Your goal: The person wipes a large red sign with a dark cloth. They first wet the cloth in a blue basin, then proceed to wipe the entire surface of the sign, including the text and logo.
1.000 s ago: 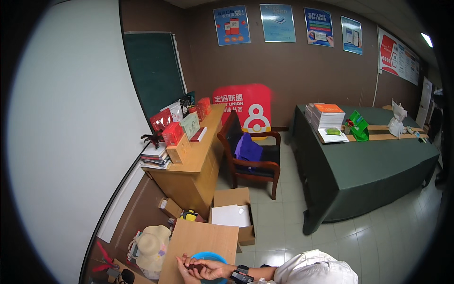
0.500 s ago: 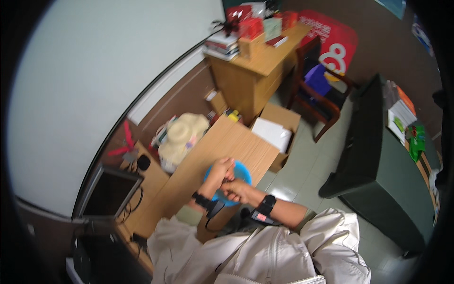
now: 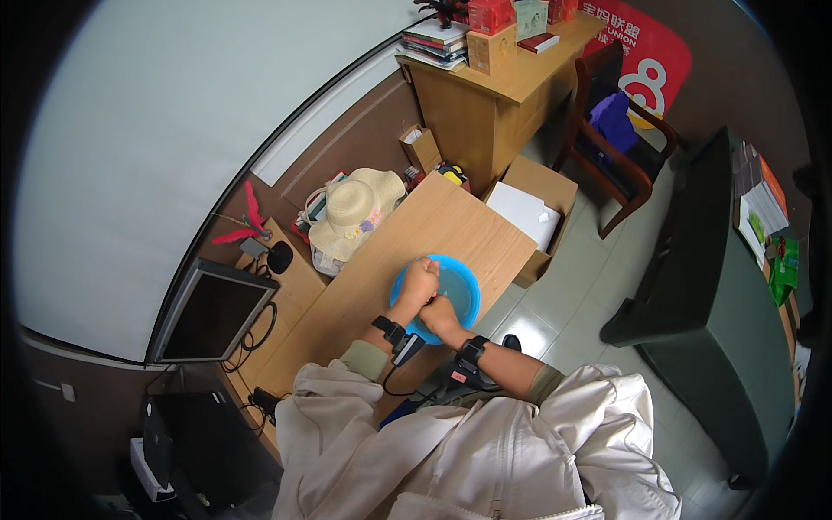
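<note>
Blue round plastic basin [image 3: 451, 290] sits on the light wooden desk [image 3: 407, 251], near its right edge, straight ahead of the person. Both hands are over the basin. Left hand [image 3: 417, 282] is curled into a fist at the basin's left rim; cannot tell what, if anything, is inside that grip. Right hand [image 3: 440, 316] is at the basin's near rim, just below the left hand and touching it; fingers are bent, but whether this grip is closed on something cannot be told. Black wrist devices on both forearms, the left one [image 3: 394, 334] with a cable, the right one [image 3: 471, 350] close to the basin's edge. Cream jacket sleeves are pushed up.

Straw sun hat with small flowers [image 3: 354, 211] lies at the far left corner of the desk, well apart from the basin. Open cardboard box with white sheet inside [image 3: 529, 212] stands on the tiled floor just beyond the desk. Dark flat monitor [image 3: 212, 312] stands left of the desk. Wooden armchair with purple bag [image 3: 617, 143] is farther back, next to a second wooden desk stacked with books and red boxes [image 3: 494, 78]. Dark green cloth-covered table [image 3: 702, 286] is on the right.
</note>
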{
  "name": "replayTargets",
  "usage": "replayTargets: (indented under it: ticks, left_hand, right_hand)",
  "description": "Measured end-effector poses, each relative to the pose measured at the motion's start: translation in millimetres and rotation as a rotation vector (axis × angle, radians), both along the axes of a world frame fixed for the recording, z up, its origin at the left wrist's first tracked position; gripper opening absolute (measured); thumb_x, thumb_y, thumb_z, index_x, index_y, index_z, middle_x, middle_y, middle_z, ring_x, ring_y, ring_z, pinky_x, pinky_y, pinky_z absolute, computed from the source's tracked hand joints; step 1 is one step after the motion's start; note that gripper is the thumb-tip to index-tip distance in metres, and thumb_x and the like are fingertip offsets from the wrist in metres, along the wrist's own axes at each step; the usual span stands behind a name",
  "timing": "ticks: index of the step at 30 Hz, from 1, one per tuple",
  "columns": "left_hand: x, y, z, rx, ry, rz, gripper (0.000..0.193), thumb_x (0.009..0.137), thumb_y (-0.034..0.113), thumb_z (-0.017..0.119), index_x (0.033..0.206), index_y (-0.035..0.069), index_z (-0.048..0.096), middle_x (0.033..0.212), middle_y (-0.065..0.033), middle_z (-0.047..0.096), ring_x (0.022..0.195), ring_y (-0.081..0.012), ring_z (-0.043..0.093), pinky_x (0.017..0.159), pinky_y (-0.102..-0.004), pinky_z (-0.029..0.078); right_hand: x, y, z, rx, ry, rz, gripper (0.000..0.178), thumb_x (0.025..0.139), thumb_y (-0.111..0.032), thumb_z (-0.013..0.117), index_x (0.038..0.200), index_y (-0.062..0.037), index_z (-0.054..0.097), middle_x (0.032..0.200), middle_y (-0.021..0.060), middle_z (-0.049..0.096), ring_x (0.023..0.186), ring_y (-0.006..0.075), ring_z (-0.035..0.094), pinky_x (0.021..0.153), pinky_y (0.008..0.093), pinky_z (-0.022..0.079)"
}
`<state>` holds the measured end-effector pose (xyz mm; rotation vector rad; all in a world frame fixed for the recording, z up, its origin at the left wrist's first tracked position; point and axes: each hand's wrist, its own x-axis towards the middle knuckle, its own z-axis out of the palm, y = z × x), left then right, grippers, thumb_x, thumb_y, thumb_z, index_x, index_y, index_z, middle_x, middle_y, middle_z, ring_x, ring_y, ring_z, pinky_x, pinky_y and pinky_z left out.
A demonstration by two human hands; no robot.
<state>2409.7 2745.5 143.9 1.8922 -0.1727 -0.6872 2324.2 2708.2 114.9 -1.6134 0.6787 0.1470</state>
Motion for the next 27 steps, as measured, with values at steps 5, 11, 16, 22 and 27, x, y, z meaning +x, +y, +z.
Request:
replayTargets:
  ticks: [5,11,16,22,27]
  left_hand:
    - [5.9,8.9,-48.6,0.159,-0.223,0.012,0.024,0.096,0.013,0.053,0.077,-0.001,0.052,0.064,-0.0139,0.061,0.046,-0.0197,0.054,0.043,-0.0373,0.041]
    - [-5.7,9.1,-89.8,0.522,-0.669,-0.027,0.025,0.095,0.017,0.056,0.079,-0.002,0.054,0.066,-0.0199,0.061,0.053,-0.0246,0.059,0.05,-0.0377,0.048]
    - [-0.5,25.7,-62.4,0.008,0.14,0.119,0.036,0.095,0.034,0.061,0.08,0.003,0.054,0.068,-0.0124,0.061,0.07,-0.0248,0.065,0.058,-0.0363,0.052]
    - [-4.8,57.1,-19.7,-0.605,0.637,0.027,0.06,0.099,0.057,0.037,0.119,0.002,0.051,0.108,-0.017,0.063,0.101,-0.0274,0.062,0.089,-0.0427,0.051]
    - [-30.4,35.6,15.4,-0.993,0.741,-0.078,0.065,0.095,0.057,0.044,0.131,0.003,0.045,0.122,-0.0229,0.057,0.116,-0.0408,0.054,0.104,-0.0529,0.041]
  right_hand:
    - [-2.9,3.6,-2.0,-0.076,0.125,0.073,0.049,0.081,-0.04,0.064,0.099,0.0046,0.068,0.103,0.0298,0.066,0.101,0.0433,0.063,0.083,0.0468,0.051]
    - [-13.0,6.1,-15.9,-0.213,0.118,0.034,0.053,0.08,-0.042,0.066,0.094,0.0086,0.067,0.1,0.0323,0.065,0.102,0.0462,0.061,0.084,0.0472,0.05]
    - [-15.8,-7.6,-7.2,-0.13,0.127,0.195,0.052,0.078,-0.042,0.069,0.091,0.0081,0.068,0.097,0.0271,0.069,0.095,0.0386,0.067,0.082,0.0441,0.051]
    - [-9.6,-43.9,47.5,0.963,0.261,0.101,0.028,0.082,-0.031,0.068,0.067,-0.0156,0.051,0.059,-0.0012,0.05,0.037,0.0057,0.032,0.031,0.0192,0.021]
    - [-16.2,-47.9,73.9,1.653,0.271,0.163,0.031,0.087,-0.036,0.063,0.075,-0.0108,0.051,0.058,-0.001,0.047,0.039,0.0055,0.032,0.032,0.0175,0.024]
